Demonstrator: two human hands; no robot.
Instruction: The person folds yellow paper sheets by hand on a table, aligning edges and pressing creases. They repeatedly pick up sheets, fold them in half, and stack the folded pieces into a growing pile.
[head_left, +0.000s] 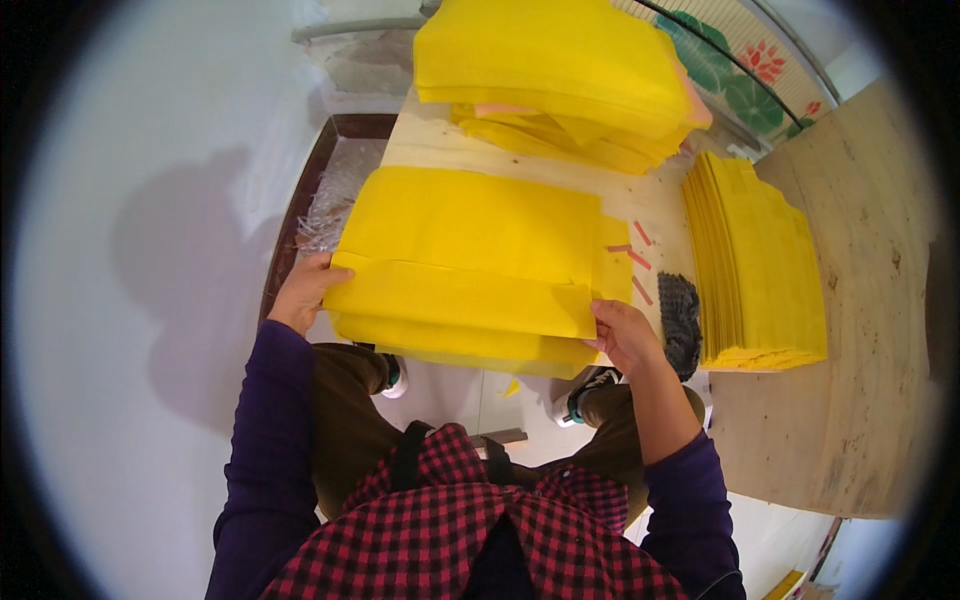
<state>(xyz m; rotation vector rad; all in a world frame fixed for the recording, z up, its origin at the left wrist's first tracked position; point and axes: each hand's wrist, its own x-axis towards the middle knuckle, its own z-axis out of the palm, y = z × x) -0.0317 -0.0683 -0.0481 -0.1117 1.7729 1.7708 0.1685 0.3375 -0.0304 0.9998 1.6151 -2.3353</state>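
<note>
A yellow fabric sheet point(465, 215) lies flat in front of me, its near part folded over into a band. At its left edge, my left hand point(303, 292) is closed on the near corner, thumb on top. My right hand point(626, 332) pinches the right end of the folded band between thumb and fingers. Beneath it, more yellow sheets point(470, 342) show along the near side and hang past the table edge. How many layers each hand grips is hidden.
A tall yellow fabric pile point(545, 60) stands at the back of the wooden table point(400, 145). Another yellow stack point(760, 265) is at the right, beside a dark grey knitted cloth point(680, 325). Small reddish strips point(640, 260) are scattered nearby. Clear plastic strands point(325, 215) are at the left.
</note>
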